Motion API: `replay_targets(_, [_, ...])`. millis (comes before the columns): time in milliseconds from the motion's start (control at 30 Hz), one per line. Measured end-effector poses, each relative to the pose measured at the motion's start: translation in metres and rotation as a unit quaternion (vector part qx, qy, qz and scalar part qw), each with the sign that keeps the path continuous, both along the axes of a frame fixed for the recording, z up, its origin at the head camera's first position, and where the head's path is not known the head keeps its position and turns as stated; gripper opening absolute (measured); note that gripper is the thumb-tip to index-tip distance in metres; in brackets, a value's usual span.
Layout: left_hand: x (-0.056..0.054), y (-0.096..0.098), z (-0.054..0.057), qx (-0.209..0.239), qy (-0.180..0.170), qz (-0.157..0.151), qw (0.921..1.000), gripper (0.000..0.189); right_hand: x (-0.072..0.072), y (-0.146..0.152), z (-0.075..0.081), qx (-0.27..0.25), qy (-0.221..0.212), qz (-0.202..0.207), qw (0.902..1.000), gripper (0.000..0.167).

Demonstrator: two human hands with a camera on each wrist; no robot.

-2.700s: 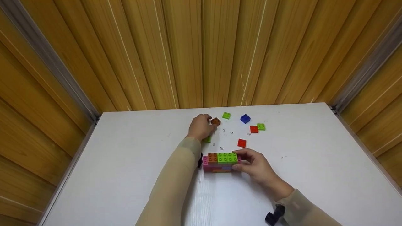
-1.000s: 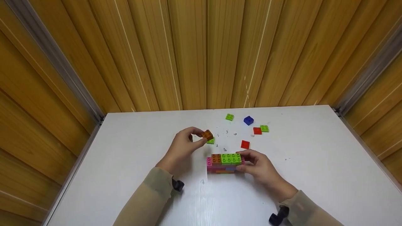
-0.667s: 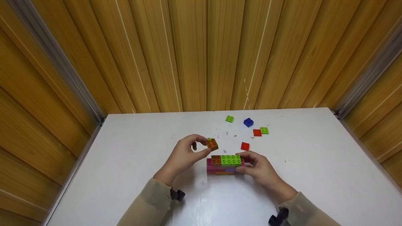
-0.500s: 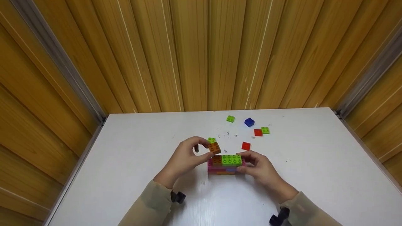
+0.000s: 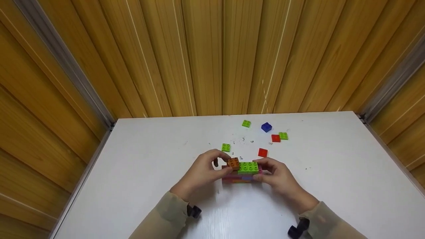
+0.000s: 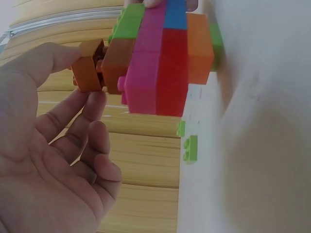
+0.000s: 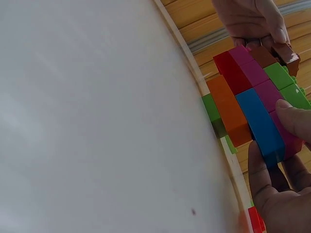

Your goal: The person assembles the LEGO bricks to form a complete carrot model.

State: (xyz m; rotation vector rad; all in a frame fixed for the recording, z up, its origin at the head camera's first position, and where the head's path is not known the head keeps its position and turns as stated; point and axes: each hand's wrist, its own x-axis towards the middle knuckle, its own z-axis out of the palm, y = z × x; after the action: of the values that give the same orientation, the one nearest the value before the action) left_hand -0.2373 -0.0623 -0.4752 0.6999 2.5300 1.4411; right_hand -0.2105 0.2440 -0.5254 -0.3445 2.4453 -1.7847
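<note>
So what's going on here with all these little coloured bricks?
A person is building with toy bricks on a white table. The left hand pinches a small orange brick and has it at the left end of a multicoloured brick stack, right above another orange brick; the left wrist view shows it not yet pressed down. The right hand grips the stack's other end. Loose green, red and blue bricks lie farther back.

no readable text, labels or numbers
</note>
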Motion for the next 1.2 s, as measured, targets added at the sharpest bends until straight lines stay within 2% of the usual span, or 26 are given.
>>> replay_targets(233, [0.002, 0.006, -0.003, 0.006, 0.005, -0.001, 1.0000, 0.032, -0.001, 0.000, -0.001, -0.002, 0.012, 0.002, 0.9999, 0.044])
replay_targets(433, [0.005, 0.008, -0.005, 0.008, -0.007, -0.010, 0.9999, 0.042, 0.000, -0.002, -0.001, 0.014, 0.009, -0.002, 0.9998, 0.045])
replay_targets(633, [0.005, 0.017, -0.009, 0.017, -0.008, 0.002, 0.9998, 0.029, 0.000, -0.002, -0.001, 0.022, -0.005, -0.009, 0.9997, 0.045])
replay_targets(767, [0.006, 0.023, -0.013, 0.056, -0.030, 0.015, 0.9979, 0.024, 0.000, -0.002, 0.001, 0.021, -0.008, -0.011, 0.9997, 0.044])
replay_targets(933, [0.007, 0.028, -0.020, 0.110, -0.090, 0.015, 0.9898, 0.028, 0.001, -0.001, 0.002, 0.019, -0.003, -0.010, 0.9998, 0.044])
replay_targets(1200, [0.006, 0.029, -0.023, 0.133, -0.129, 0.017, 0.9826, 0.030, 0.000, -0.001, 0.001, 0.016, -0.011, -0.007, 0.9998, 0.044])
